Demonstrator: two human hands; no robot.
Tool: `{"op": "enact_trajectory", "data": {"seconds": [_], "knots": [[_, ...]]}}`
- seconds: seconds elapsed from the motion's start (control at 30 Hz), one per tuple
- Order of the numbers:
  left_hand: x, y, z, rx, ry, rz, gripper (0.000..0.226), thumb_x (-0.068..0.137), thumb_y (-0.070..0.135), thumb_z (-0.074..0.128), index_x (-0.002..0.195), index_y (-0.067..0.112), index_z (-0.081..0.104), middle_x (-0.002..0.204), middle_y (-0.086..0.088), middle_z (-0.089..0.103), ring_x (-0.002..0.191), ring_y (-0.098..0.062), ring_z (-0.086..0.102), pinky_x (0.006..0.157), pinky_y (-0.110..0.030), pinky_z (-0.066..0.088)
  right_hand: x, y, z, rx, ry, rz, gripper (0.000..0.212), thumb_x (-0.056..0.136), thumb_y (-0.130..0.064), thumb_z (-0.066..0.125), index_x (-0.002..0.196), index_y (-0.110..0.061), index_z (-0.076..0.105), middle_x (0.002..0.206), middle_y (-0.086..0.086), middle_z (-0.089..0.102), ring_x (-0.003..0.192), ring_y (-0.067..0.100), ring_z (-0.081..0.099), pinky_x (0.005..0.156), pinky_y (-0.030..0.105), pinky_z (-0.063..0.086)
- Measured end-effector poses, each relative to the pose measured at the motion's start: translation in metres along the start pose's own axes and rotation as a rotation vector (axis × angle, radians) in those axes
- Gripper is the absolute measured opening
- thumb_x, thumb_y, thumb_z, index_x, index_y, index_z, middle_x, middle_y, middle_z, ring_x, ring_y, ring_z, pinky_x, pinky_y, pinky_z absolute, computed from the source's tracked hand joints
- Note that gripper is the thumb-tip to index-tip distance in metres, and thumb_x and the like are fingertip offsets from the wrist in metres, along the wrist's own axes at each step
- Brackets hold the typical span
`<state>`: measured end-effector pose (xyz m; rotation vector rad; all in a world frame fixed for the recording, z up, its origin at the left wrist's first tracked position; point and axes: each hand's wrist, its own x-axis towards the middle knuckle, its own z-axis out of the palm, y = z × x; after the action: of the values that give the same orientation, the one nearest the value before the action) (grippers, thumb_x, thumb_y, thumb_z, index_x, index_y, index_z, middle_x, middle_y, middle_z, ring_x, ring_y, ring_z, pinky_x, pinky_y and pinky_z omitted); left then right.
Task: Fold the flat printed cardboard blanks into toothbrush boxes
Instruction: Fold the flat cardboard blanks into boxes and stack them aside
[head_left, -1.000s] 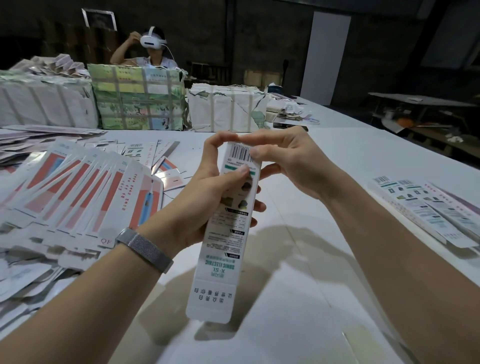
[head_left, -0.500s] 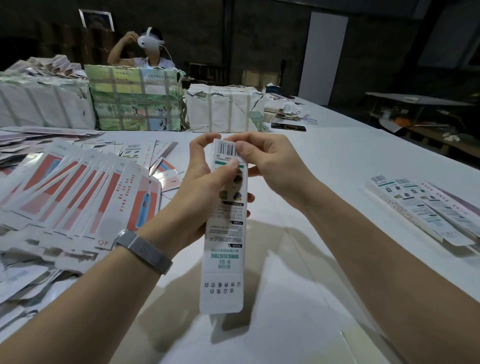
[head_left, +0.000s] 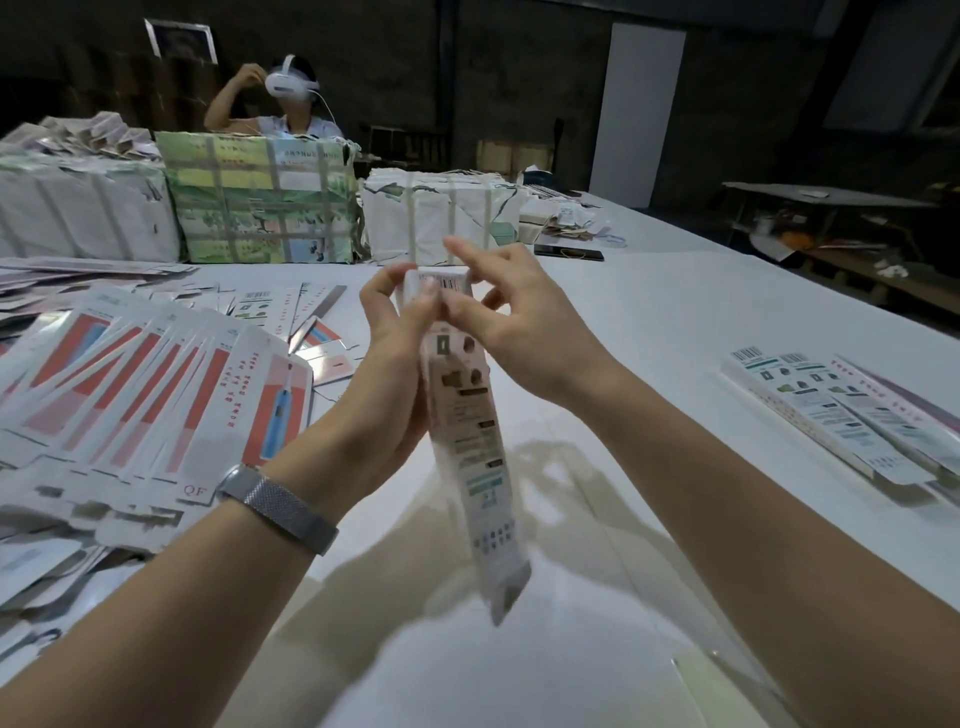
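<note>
Toothbrush box (head_left: 470, 426) motion-blurred, hands (head_left: 395, 364) covering top

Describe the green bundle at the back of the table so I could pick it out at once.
Follow the white table to its far edge, where strapped, paper-wrapped bundles stand in a row before a seated person wearing a white headset. The green bundle is the middle one. Its wrapping is printed green, yellow and blue, while its neighbours are plain white.

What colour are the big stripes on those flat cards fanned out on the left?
Red-orange fading to pink on white card, as the head view shows; the nearest of the fanned flat blanks also carries a blue panel.
</note>
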<state>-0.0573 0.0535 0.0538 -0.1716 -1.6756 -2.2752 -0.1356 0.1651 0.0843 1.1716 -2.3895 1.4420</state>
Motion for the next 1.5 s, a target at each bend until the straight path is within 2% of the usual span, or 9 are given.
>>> {"op": "enact_trajectory", "data": {"seconds": [0.07,0.17,0.23,0.33,0.53,0.77,0.93,1.17,1.5], "knots": [[0.004,0.0,-0.002,-0.102,-0.077,-0.035,0.05,0.1,0.052,0.041,0.144,0.031,0.03,0.136,-0.008,0.06,0.122,-0.024,0.061,0.091,-0.045,0.054,-0.001,-0.002,0.0,0.004,-0.078,0.009,0.064,0.09,-0.031,0.071,0.148,-0.023,0.045,0.117,-0.006,0.042,0.083,-0.015,0.053,0.076,0.005,0.043],[0.006,-0.004,-0.004,0.038,-0.157,-0.103,0.075,0.088,0.062,0.046,0.154,0.04,0.017,0.15,0.004,0.048,0.132,-0.013,0.052,0.099,-0.042,0.05,0.001,0.003,-0.006,-0.126,-0.1,0.055,0.067,0.085,-0.025,0.073,0.147,-0.022,0.046,0.123,-0.004,0.045,0.091,0.0,0.053,0.086,0.02,0.045],[0.005,-0.006,-0.004,0.245,-0.086,-0.097,0.075,0.08,0.064,0.053,0.146,0.059,0.016,0.145,0.023,0.041,0.132,0.001,0.045,0.112,-0.044,0.036,0.006,0.012,-0.018,-0.161,-0.072,0.158,0.064,0.086,-0.03,0.07,0.146,-0.024,0.047,0.125,-0.004,0.05,0.098,0.01,0.054,0.083,0.026,0.047],[0.004,-0.004,-0.012,0.491,0.012,-0.087,0.057,0.076,0.057,0.058,0.131,0.06,0.043,0.147,0.01,0.045,0.133,-0.006,0.045,0.113,-0.044,0.035,0.011,0.042,-0.049,-0.357,-0.068,0.414,0.06,0.083,-0.032,0.067,0.139,-0.022,0.051,0.127,0.001,0.057,0.105,0.021,0.06,0.082,0.032,0.053],[0.012,-0.001,-0.037,0.723,0.123,-0.088,0.015,0.091,0.024,0.067,0.099,0.037,0.068,0.11,0.009,0.07,0.106,-0.011,0.062,0.085,-0.031,0.047,-0.015,0.127,-0.117,-0.801,-0.012,0.769,0.021,0.085,-0.023,0.057,0.103,-0.013,0.059,0.105,0.01,0.056,0.113,0.036,0.054,0.084,0.034,0.045],[0.021,-0.013,-0.075,1.627,0.041,-0.364,0.044,0.091,0.048,0.059,0.132,0.033,0.052,0.136,-0.01,0.057,0.119,-0.035,0.055,0.103,-0.047,0.04,-0.043,0.167,-0.17,-0.855,0.31,0.926,0.034,0.093,-0.01,0.048,0.125,-0.013,0.059,0.135,0.012,0.041,0.125,0.037,0.036,0.087,0.043,0.038],[0.014,-0.019,-0.081,1.904,0.118,-0.473,0.051,0.089,0.059,0.04,0.136,0.041,0.037,0.134,-0.004,0.05,0.123,-0.042,0.044,0.102,-0.052,0.036,-0.02,0.141,-0.142,-0.707,0.372,0.665,0.039,0.091,-0.014,0.054,0.128,-0.025,0.062,0.133,0.005,0.046,0.125,0.03,0.042,0.085,0.036,0.037],[-0.001,-0.012,-0.06,1.863,0.05,-0.286,0.042,0.092,0.022,0.045,0.133,0.031,0.041,0.121,-0.004,0.059,0.102,-0.028,0.058,0.074,-0.035,0.045,0.0,0.056,-0.047,-0.49,0.055,0.198,0.025,0.086,-0.025,0.06,0.109,-0.031,0.069,0.098,-0.008,0.056,0.093,0.016,0.052,0.082,0.033,0.043],[-0.001,-0.009,-0.043,1.827,0.091,0.027,0.039,0.086,0.007,0.055,0.121,0.02,0.043,0.108,-0.008,0.057,0.09,-0.035,0.059,0.063,-0.04,0.045,-0.021,0.048,0.016,-0.36,-0.168,0.136,0.027,0.087,-0.022,0.062,0.112,-0.031,0.068,0.091,-0.012,0.062,0.077,0.004,0.052,0.086,0.031,0.048]]}}
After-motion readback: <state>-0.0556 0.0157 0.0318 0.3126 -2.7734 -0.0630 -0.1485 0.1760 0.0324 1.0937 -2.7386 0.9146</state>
